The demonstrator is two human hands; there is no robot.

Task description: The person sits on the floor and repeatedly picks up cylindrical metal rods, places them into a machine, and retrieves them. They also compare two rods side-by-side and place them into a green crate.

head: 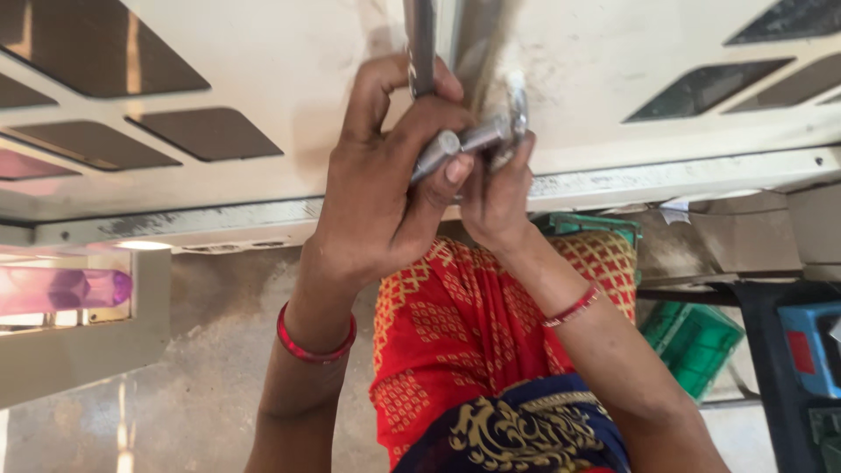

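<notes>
My left hand [385, 175] is closed around a shiny metal socket wrench [455, 142], its fingers also wrapped on a vertical metal rod [421, 44] that runs up out of view. My right hand [495, 188] pinches the far end of the wrench against a metal fitting [517, 109] on a cream sheet-metal panel [289, 79]. Both wrists wear red bangles. The fastener itself is hidden behind my fingers.
The cream panel has dark rounded cut-outs [206, 131] on both sides and a worn lower edge [666, 180]. A green plastic crate [692, 337] and a blue box [810, 346] sit at right. Red patterned cloth [464, 333] covers my lap over a concrete floor [201, 377].
</notes>
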